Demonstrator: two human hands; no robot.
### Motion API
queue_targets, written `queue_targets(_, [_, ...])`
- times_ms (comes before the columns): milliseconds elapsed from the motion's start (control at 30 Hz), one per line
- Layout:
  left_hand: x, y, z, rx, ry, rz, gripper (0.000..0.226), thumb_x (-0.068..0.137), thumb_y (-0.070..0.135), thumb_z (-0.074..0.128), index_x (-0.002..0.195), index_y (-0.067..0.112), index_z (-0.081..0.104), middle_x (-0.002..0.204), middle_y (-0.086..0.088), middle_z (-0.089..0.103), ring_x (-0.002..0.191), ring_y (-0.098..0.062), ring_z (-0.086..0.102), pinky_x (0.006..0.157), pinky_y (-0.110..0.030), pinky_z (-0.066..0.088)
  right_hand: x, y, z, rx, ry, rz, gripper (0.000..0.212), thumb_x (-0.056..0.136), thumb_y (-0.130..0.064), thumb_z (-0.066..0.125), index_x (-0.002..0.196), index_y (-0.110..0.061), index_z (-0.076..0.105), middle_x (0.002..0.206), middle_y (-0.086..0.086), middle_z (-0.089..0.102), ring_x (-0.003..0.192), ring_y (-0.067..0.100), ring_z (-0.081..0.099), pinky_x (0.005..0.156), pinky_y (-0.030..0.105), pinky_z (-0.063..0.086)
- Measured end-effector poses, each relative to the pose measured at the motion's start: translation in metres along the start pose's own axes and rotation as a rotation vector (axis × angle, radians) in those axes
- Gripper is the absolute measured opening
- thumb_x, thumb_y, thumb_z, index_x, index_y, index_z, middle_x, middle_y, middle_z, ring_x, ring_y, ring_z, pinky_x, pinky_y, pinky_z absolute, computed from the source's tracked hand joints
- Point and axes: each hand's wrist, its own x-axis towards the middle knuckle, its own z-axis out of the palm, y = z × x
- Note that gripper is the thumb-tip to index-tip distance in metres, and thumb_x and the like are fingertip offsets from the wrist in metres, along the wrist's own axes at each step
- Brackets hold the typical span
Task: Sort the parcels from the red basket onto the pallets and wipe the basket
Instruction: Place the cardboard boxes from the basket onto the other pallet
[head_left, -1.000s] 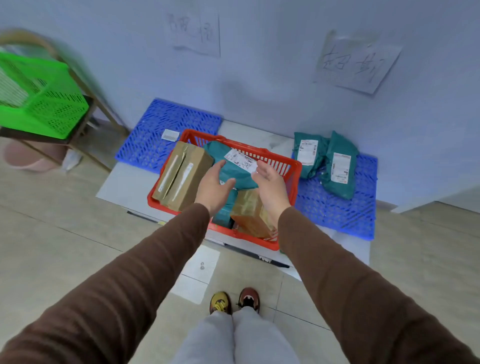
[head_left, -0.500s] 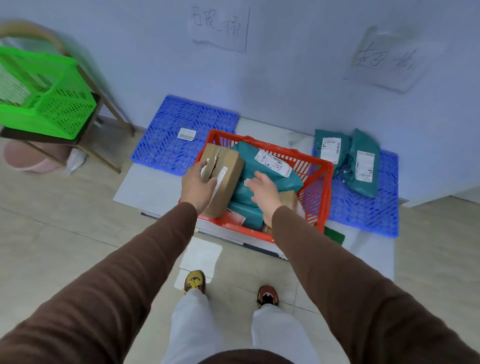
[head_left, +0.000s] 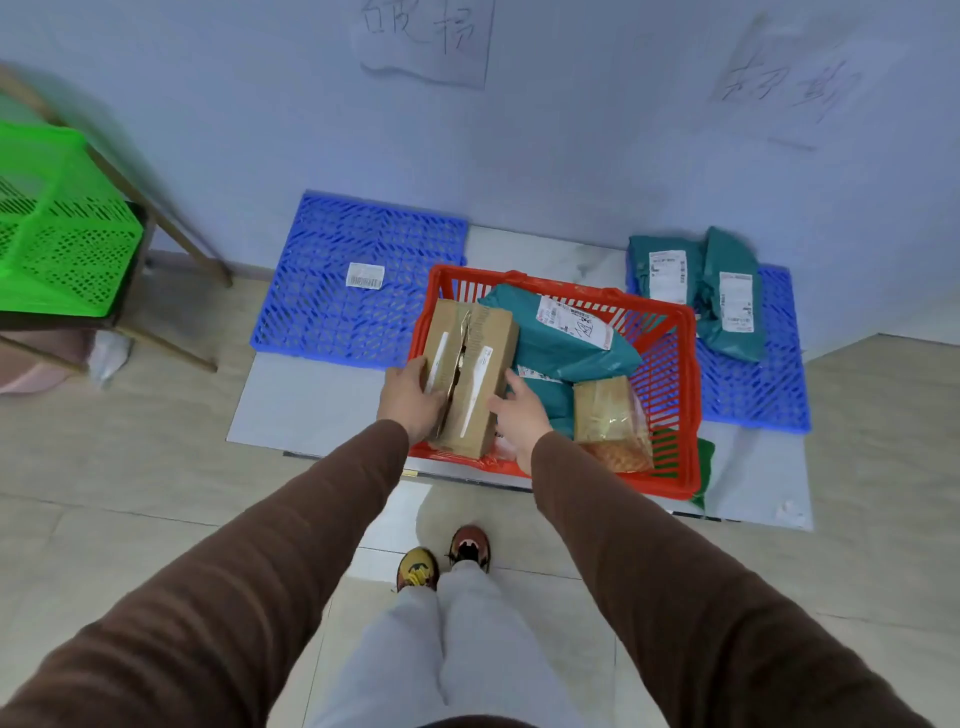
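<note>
The red basket (head_left: 683, 395) stands on a pale floor board between two blue pallets. A brown cardboard box (head_left: 470, 371) rests tilted on the basket's left end. My left hand (head_left: 413, 397) grips its left side and my right hand (head_left: 519, 410) presses on its right side. Beside the box in the basket lie a teal mailer bag (head_left: 561, 338) with a white label and a small tape-wrapped box (head_left: 610, 415). The left blue pallet (head_left: 332, 280) holds only a white label (head_left: 365, 275). Two teal mailers (head_left: 698, 283) lie on the right blue pallet (head_left: 758, 389).
A green basket (head_left: 57, 234) sits on a wooden stand at the left, with a pink basin under it. Two handwritten paper signs hang on the wall, one above each pallet. My shoes (head_left: 441, 558) stand on the tiled floor just in front of the board.
My left hand has taken hold of the cardboard box and tipped it up on the basket's left end. My right hand left the teal mailer and came onto the box's right side.
</note>
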Motion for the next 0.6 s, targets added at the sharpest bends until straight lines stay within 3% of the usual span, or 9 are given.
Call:
queue_targets(100, [0.007,-0.003,0.001,0.05,0.039,-0.039,0.065,0.086,0.026,0.069,0.144,0.013,0.043,0.133,-0.017,0.05,0.124,-0.037,0.05,0.11,-0.044,0.04,-0.008,-0.004,0.001,0.002,0.021,-0.003,0.066,0.097,-0.009,0.056,0.155,-0.031,0.033,0.139,0.005,0.062,0.113,0.022,0.067,0.101,0.045,0.054])
queue_targets(233, [0.008,-0.003,0.0,0.09,-0.043,-0.062,0.056,0.089,0.025,0.067,0.14,0.012,0.049,0.128,-0.016,0.051,0.124,-0.037,0.049,0.11,-0.045,0.04,-0.007,0.0,-0.004,0.02,0.006,-0.003,0.066,0.098,-0.011,0.056,0.155,-0.036,0.032,0.135,0.005,0.065,0.111,0.021,0.069,0.1,0.046,0.055])
queue_targets(433, [0.017,-0.006,-0.005,-0.263,-0.044,0.05,0.054,0.077,0.035,0.07,0.13,0.031,0.058,0.117,-0.002,0.062,0.103,-0.02,0.065,0.096,-0.046,0.055,-0.032,-0.031,-0.009,0.019,0.154,-0.157,0.05,0.101,-0.019,0.053,0.147,-0.037,0.048,0.125,-0.006,0.069,0.108,0.009,0.067,0.097,0.036,0.056])
queue_targets(500, [0.014,0.01,-0.019,-0.375,-0.055,0.063,0.045,0.088,0.02,0.069,0.132,0.021,0.058,0.109,0.003,0.064,0.098,-0.017,0.065,0.092,-0.04,0.057,-0.034,-0.046,-0.008,0.027,0.186,-0.216,0.047,0.1,-0.023,0.054,0.144,-0.038,0.051,0.123,-0.007,0.071,0.107,0.008,0.068,0.096,0.035,0.057])
queue_targets(600, [0.025,0.019,-0.04,-0.475,-0.062,0.098,0.042,0.093,0.01,0.067,0.133,0.017,0.056,0.103,0.003,0.06,0.088,-0.016,0.063,0.071,-0.023,0.056,-0.038,-0.071,0.0,0.037,0.232,-0.274,0.045,0.1,-0.022,0.054,0.143,-0.036,0.054,0.116,-0.007,0.073,0.101,0.006,0.07,0.091,0.028,0.057])
